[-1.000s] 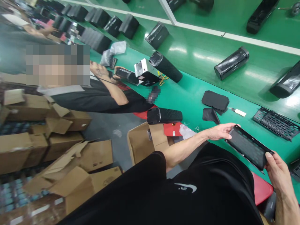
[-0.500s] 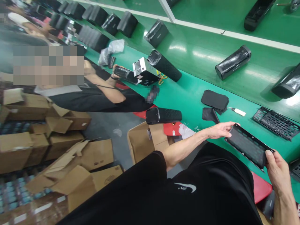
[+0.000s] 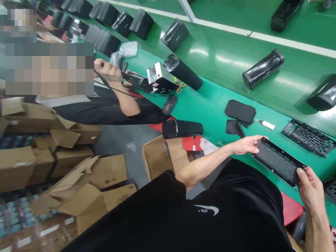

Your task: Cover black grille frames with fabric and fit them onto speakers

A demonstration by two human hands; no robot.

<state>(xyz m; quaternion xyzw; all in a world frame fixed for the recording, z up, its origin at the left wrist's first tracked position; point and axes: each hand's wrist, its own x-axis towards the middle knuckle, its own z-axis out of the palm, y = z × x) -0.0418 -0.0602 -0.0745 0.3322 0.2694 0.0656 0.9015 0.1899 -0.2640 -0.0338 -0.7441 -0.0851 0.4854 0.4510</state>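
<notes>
A black rectangular speaker grille panel (image 3: 278,159), lined with dark mesh cloth, is held up between my hands at the near edge of the green bench. My left hand (image 3: 245,145) pinches its left end, thumb on the inner face. At the opposite end my right hand (image 3: 311,185) grips the corner, thumb over the cloth. Just beyond lie a stack of black cloth sheets (image 3: 240,110) and a loose folded black sheet (image 3: 233,127). A small white-labelled bottle or tube (image 3: 267,124) is beside the stack. More perforated black grilles (image 3: 309,137) lie to the right.
A co-worker's hand (image 3: 111,73) is at the left, near a black speaker body and a white-and-black boxy device (image 3: 162,78). Speaker housings (image 3: 264,68) stand along the green conveyor. One cylinder speaker (image 3: 182,129) lies at the bench edge above an open carton (image 3: 157,157).
The co-worker's hand has come away from the face area toward the speaker on the bench. My hands and the grille panel stay nearly still; the view shifts slightly.
</notes>
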